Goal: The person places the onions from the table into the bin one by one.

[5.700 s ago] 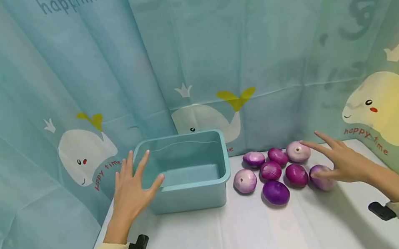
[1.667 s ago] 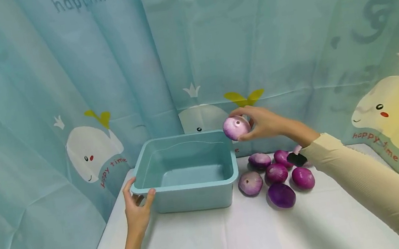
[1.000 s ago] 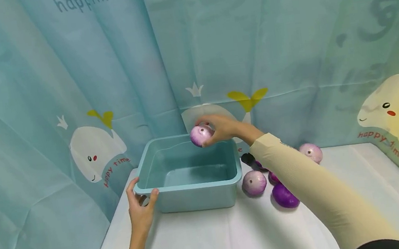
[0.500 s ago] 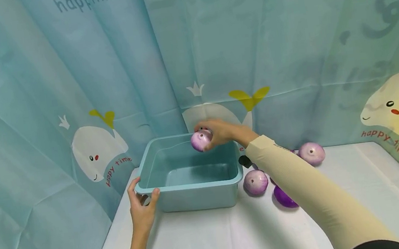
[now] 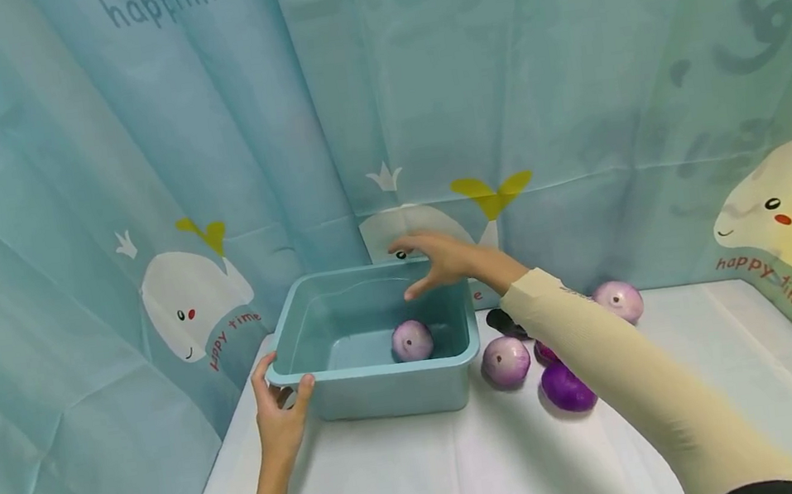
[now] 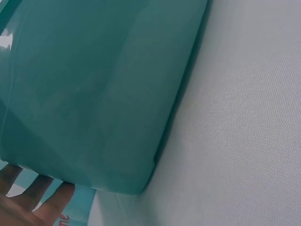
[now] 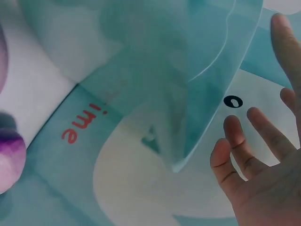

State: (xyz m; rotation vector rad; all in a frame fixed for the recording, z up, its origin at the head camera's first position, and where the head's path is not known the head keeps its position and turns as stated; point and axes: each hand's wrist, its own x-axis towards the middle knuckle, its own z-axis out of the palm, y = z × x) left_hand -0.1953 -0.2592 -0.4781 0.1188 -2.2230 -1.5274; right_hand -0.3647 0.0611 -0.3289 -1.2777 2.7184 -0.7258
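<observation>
My left hand (image 5: 280, 425) grips the left front corner of a blue-green plastic bin (image 5: 389, 394), thumb at the front and fingers along the left side. In the left wrist view, fingers (image 6: 56, 202) touch the wall of the bin (image 6: 94, 94). A pale purple onion (image 5: 412, 342) rests inside the bin, towards the right. Above it, over the bin's back right part, my right hand (image 5: 443, 262) is spread and holds nothing. The right wrist view shows that hand (image 7: 268, 188) with fingers apart beside the bin's translucent wall (image 7: 155, 61).
Right of the bin, a pale onion (image 5: 506, 363), a dark purple onion (image 5: 568, 388) and another pale onion (image 5: 618, 302) sit on the white table (image 5: 398, 489). My right sleeve (image 5: 622, 367) hides part of the group. A whale-print curtain (image 5: 201, 139) stands behind.
My right hand took an onion from the right of the group, carried it left over the bin and let it go inside. The left hand moved down onto the bin's corner.
</observation>
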